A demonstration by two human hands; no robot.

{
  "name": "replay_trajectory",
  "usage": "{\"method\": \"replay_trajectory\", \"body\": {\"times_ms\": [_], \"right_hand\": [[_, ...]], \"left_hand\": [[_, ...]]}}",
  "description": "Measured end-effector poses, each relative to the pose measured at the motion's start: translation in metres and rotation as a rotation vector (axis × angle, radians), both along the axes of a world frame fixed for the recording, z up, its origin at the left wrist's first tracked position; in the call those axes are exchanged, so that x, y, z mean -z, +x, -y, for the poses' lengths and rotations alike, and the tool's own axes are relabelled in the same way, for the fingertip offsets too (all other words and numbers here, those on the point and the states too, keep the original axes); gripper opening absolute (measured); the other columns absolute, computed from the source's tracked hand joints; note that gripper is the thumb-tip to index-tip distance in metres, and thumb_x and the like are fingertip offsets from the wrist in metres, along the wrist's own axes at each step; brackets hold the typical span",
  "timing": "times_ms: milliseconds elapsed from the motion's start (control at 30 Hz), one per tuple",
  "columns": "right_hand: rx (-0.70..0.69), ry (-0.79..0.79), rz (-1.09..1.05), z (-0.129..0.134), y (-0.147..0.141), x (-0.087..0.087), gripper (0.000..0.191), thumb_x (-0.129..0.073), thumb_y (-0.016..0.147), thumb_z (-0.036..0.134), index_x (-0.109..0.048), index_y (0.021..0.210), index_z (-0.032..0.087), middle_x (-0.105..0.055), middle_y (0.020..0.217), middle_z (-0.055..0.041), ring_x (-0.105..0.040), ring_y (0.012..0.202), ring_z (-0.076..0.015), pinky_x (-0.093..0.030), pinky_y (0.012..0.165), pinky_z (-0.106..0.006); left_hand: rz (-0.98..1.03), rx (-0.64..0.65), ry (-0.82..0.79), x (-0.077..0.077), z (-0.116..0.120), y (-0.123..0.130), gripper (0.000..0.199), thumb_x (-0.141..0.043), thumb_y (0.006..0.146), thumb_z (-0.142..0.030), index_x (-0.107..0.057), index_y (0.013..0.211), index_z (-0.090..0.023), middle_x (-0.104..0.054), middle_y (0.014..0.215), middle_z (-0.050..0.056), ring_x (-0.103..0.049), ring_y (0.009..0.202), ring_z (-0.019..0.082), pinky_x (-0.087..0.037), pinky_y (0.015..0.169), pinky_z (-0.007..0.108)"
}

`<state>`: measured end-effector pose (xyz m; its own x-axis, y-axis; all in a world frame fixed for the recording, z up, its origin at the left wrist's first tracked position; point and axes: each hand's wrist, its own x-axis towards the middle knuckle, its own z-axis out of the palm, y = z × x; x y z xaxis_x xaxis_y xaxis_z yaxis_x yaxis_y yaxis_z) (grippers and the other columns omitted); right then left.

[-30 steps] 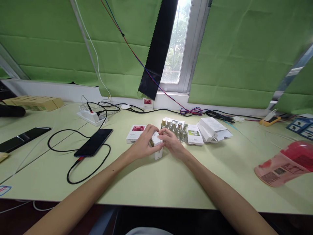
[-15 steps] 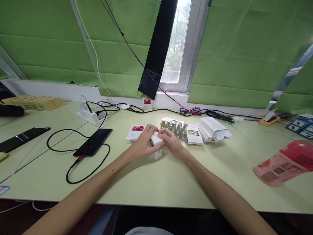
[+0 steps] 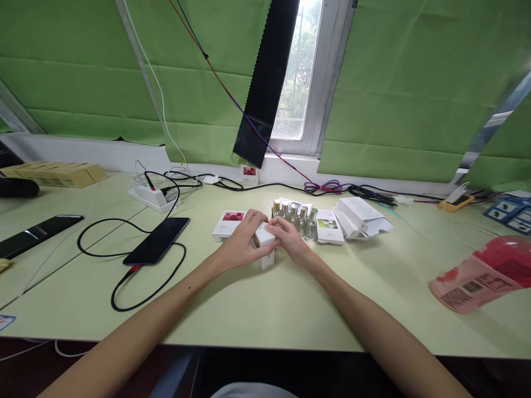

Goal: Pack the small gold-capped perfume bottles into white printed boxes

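Note:
A small white carton (image 3: 267, 261) stands upright on the table between my hands. My left hand (image 3: 243, 243) wraps round its left side, and my right hand (image 3: 290, 237) pinches at its top right edge. Fingers cover much of the carton, so I cannot make out whether its top is fully closed. Just behind my right hand several small glass bottles (image 3: 302, 220) with gold and silver caps stand in a row. A flat white box with a red flower picture (image 3: 228, 222) lies left of my left hand, and a white box with a green picture (image 3: 329, 228) lies right of the bottles.
A phone (image 3: 157, 241) with a black cable and a power strip (image 3: 151, 196) lie to the left. Opened white cartons (image 3: 360, 218) rest at the right, with a pink cup (image 3: 481, 275) on its side beyond. Cables run along the back wall. Yellow boxes (image 3: 56, 173) sit far left.
Both hands stay on the white carton in nearly the same pose. The whole view has shifted very slightly; nothing else has visibly moved.

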<state>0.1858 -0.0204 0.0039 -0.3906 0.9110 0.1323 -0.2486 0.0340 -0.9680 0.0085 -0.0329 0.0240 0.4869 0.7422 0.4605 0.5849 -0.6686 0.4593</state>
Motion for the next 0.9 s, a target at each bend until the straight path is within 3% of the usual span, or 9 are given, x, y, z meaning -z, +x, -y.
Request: {"method": "replay_trajectory", "body": {"times_ms": [900], "right_hand": [[-0.002, 0.033, 0.061, -0.0007, -0.0011, 0.0024, 0.044, -0.072, 0.078, 0.062, -0.052, 0.079, 0.022, -0.049, 0.071, 0.0051, -0.046, 0.061, -0.0105, -0.036, 0.056, -0.025]], "left_hand": [[-0.009, -0.014, -0.025, -0.0012, 0.0022, 0.0002, 0.037, -0.062, 0.090, -0.043, -0.047, 0.117, -0.023, -0.052, 0.117, 0.007, -0.055, 0.107, 0.024, -0.046, 0.093, 0.039]]}}
